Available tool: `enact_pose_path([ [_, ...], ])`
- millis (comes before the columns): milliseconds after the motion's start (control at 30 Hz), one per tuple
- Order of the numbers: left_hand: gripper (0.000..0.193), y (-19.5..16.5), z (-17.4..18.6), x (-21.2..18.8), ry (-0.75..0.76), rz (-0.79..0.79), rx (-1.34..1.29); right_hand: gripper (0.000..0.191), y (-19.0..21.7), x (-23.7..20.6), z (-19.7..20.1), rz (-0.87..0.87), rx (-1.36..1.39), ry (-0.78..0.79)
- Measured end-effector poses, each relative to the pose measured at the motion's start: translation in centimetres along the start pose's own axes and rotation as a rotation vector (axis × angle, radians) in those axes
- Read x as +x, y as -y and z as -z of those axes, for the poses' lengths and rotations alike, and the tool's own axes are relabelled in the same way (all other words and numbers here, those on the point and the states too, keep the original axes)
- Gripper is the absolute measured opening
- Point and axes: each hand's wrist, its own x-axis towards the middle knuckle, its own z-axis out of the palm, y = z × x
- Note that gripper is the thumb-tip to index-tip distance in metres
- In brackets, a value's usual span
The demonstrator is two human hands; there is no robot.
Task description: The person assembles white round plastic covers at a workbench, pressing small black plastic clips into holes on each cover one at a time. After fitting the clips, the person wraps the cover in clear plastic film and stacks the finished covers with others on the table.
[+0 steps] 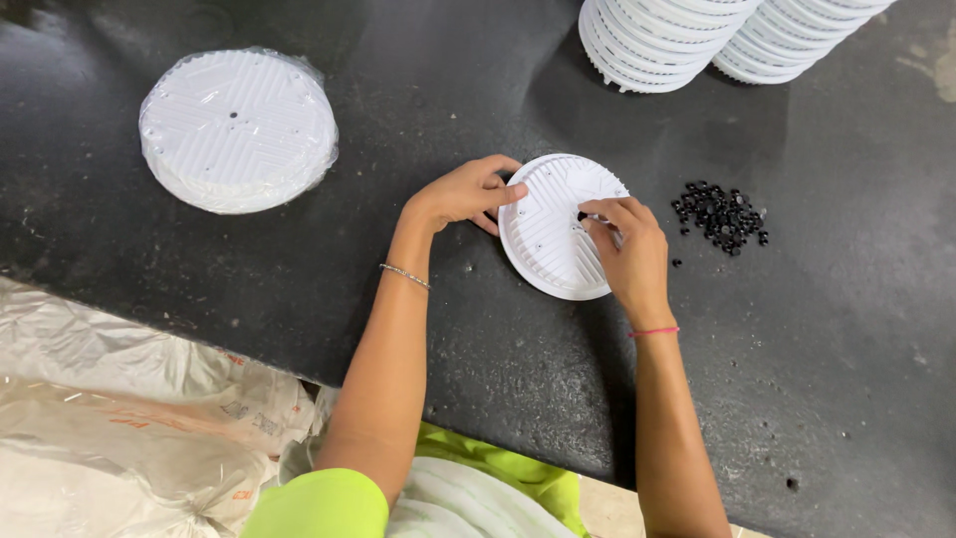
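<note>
A round white ribbed plastic disc [558,227] lies flat on the dark speckled worktop [398,329], near its middle and toward the far edge. The left hand [463,192] rests its fingertips on the disc's left rim, fingers loosely curled, steadying rather than gripping it. The right hand [625,254] sits over the disc's right half, thumb and forefinger pinched together at the centre hole; a small dark piece seems to sit between them, though it is too small to be sure. The heap of small black plastic pieces [721,214] lies just right of the disc, nearer the right hand.
</note>
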Motion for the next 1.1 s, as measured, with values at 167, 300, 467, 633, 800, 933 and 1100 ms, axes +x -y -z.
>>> enact_pose_path([
  [167, 0.056, -0.3, 0.0, -0.1, -0.01, 0.007, 0.014, 0.018, -0.5, 0.1, -0.1, 0.005, -0.017, 0.025],
  [300, 0.056, -0.6, -0.2, -0.2, -0.04, 0.017, 0.048, 0.019, -0.4, 0.1, 0.0, -0.015, -0.026, 0.032],
  [467, 0.056, -0.7, -0.2, -0.1, -0.029, 0.023, 0.046, 0.02, 0.0, 0.2, 0.2, -0.028, -0.009, 0.036],
  [633, 0.058, -0.5, -0.1, -0.1, -0.033, 0.024, 0.054, 0.022, 0.3, 0.0, 0.6, -0.065, 0.064, 0.036],
  [800, 0.06, -0.5, 0.0, -0.1, -0.02, 0.017, 0.032, 0.028, 0.1, -0.2, 1.2, -0.034, 0.05, 0.051],
  [933, 0.061, -0.6, 0.1, -0.2, -0.019, 0.026, 0.023, 0.031, -0.1, -0.3, 1.3, 0.029, 0.004, 0.077],
  [1100, 0.061, -0.7, 0.1, -0.2, -0.019, 0.017, 0.012, 0.047, -0.3, -0.7, 1.4, 0.099, -0.218, 0.078],
])
